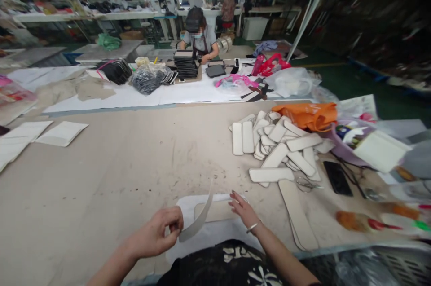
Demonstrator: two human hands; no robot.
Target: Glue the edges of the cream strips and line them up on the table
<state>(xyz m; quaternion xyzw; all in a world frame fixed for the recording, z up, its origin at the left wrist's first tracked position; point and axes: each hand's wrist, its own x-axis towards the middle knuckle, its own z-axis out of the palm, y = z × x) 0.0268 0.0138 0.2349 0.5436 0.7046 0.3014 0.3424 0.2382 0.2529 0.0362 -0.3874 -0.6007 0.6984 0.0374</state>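
Observation:
My left hand (164, 227) pinches one end of a thin pale curved strip (202, 214), which bends upward over the work spot. Beneath it, a flat beige piece with rounded corners (218, 211) lies on a white sheet (191, 245). Fingers stretched out, my right hand (243, 209) reaches over the right end of that beige piece; whether it touches it I cannot tell. To the right lies a loose pile of off-white rounded strips (276, 156). Two or more longer beige strips (296, 214) lie overlapped nearer to me.
A black phone (337, 178), scissors (308, 183) and bottles with orange contents (353, 222) lie at the right. Behind them stand a purple basin (346, 142) and an orange bag (306, 115). White sheets (62, 133) lie left. Across the table, a co-worker (202, 39) sits behind stacked black pieces (186, 65).

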